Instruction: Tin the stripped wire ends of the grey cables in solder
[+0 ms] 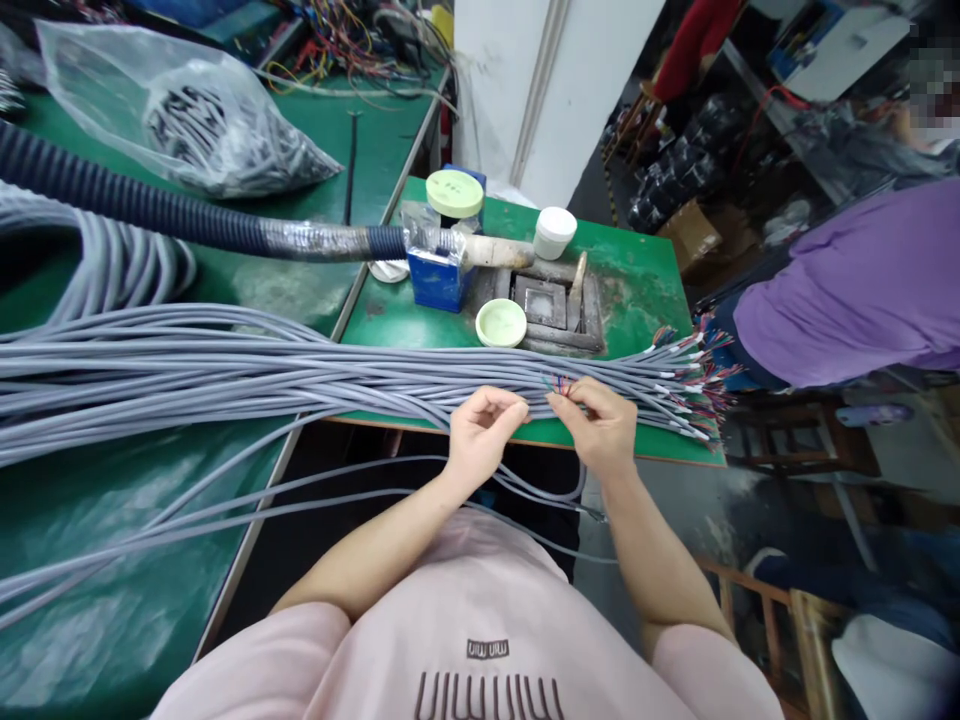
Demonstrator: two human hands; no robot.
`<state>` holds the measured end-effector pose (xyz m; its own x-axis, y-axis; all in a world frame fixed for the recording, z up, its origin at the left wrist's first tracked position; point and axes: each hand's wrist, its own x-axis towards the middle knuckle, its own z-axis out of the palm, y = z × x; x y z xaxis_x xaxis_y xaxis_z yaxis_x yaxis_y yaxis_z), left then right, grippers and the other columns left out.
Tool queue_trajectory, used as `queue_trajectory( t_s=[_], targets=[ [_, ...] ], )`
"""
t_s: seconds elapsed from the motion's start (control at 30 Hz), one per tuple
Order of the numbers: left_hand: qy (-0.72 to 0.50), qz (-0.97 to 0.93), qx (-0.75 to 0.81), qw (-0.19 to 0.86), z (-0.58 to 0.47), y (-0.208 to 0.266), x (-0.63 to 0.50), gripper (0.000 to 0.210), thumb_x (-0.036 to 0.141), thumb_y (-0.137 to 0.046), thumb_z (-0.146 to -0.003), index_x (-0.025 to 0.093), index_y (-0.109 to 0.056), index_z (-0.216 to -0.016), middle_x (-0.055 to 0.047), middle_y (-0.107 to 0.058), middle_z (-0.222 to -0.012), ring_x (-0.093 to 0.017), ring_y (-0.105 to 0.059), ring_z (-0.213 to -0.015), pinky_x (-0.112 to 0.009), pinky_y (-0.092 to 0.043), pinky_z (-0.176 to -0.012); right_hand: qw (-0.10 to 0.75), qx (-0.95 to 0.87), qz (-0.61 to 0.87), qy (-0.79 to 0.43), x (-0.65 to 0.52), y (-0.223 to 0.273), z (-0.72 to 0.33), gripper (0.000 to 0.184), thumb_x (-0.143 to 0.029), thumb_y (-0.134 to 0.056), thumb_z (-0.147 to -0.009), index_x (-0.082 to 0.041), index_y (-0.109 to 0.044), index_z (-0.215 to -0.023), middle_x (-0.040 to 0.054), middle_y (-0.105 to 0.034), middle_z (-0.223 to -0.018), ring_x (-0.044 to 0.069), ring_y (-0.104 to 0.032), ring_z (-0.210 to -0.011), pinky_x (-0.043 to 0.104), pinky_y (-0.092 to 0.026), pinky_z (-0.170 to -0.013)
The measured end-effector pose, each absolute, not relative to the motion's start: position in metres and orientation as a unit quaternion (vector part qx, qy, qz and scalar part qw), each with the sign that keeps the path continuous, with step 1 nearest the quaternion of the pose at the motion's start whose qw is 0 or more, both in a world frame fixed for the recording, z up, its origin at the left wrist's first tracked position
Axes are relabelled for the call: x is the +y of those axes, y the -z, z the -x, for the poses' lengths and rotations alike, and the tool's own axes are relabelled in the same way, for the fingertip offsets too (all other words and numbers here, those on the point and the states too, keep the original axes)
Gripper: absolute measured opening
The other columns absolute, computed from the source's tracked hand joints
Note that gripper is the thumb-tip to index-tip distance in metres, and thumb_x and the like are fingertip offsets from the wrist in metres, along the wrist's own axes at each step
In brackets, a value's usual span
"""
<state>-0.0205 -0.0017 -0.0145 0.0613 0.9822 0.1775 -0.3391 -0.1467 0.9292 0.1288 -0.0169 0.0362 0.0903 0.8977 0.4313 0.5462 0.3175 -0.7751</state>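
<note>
Over the front edge of the green table, my right hand (600, 420) pinches a small fan of thin coloured wires (559, 384), whose tips point up and left. Just left of it, my left hand (486, 425) is closed with thumb and fingertips together; whatever lies between them is too small to make out. A thick bundle of grey cables (390, 375) runs across the table right behind both hands. At its right end the stripped coloured wire ends (709, 385) fan out, with white labels near them. Several loose grey cables (337, 490) hang in front of the table.
Behind the bundle sit a solder pot (541, 303), a pale green dish (501, 323), a white lidded jar (555, 233) and a blue box (437, 278) under a black corrugated hose (225, 225). A plastic bag (202, 130) lies back left. A person in purple (855, 285) is at right.
</note>
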Motion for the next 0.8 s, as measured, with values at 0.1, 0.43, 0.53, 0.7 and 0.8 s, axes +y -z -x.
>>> queue_trajectory(
  t_s=[0.1, 0.43, 0.53, 0.7, 0.8],
  targets=[
    [-0.656, -0.589, 0.349, 0.317, 0.042, 0.019, 0.013, 0.002, 0.02, -0.067, -0.08, 0.02, -0.065, -0.079, 0.0, -0.067, -0.071, -0.013, -0.06, -0.068, -0.029, -0.049, -0.068, 0.448, -0.678, 0.562, -0.157, 0.017, -0.051, -0.134, 0.028, -0.025, -0.063, -0.08, -0.018, -0.054, -0.055, -0.0032, -0.047, -0.057, 0.01, -0.043, -0.055, 0.025, -0.034, -0.055],
    [-0.536, -0.758, 0.364, 0.079, 0.055, 0.025, 0.023, 0.007, 0.015, -0.063, -0.081, 0.021, -0.06, -0.084, 0.001, -0.07, -0.075, -0.015, -0.061, -0.073, -0.036, -0.045, -0.084, 0.138, -0.747, 0.641, -0.108, 0.12, -0.047, -0.119, 0.025, -0.029, -0.058, -0.077, -0.016, -0.065, -0.058, 0.0006, -0.059, -0.058, 0.014, -0.05, -0.06, 0.027, -0.028, -0.057],
    [-0.535, -0.759, 0.363, 0.075, 0.055, 0.027, 0.023, 0.006, 0.016, -0.062, -0.081, 0.021, -0.06, -0.084, 0.002, -0.07, -0.074, -0.014, -0.061, -0.072, -0.036, -0.045, -0.085, 0.055, -0.758, 0.645, -0.075, 0.13, -0.044, -0.111, 0.025, -0.032, -0.056, -0.08, -0.017, -0.07, -0.066, 0.0034, -0.066, -0.067, 0.017, -0.056, -0.067, 0.027, -0.03, -0.059],
    [-0.535, -0.761, 0.36, 0.072, 0.056, 0.029, 0.024, 0.006, 0.016, -0.06, -0.082, 0.021, -0.06, -0.085, 0.002, -0.069, -0.073, -0.013, -0.061, -0.071, -0.035, -0.045, -0.087, -0.031, -0.766, 0.64, -0.05, 0.136, -0.044, -0.101, 0.028, -0.034, -0.052, -0.084, -0.019, -0.075, -0.078, 0.0078, -0.073, -0.083, 0.022, -0.064, -0.079, 0.029, -0.037, -0.064],
    [-0.535, -0.761, 0.359, 0.073, 0.056, 0.029, 0.024, 0.005, 0.016, -0.06, -0.082, 0.021, -0.06, -0.085, 0.002, -0.068, -0.071, -0.013, -0.061, -0.07, -0.035, -0.045, -0.087, -0.066, -0.762, 0.643, -0.035, 0.136, -0.045, -0.098, 0.03, -0.033, -0.049, -0.085, -0.019, -0.075, -0.085, 0.0102, -0.074, -0.091, 0.023, -0.065, -0.084, 0.029, -0.04, -0.067]
  ],
)
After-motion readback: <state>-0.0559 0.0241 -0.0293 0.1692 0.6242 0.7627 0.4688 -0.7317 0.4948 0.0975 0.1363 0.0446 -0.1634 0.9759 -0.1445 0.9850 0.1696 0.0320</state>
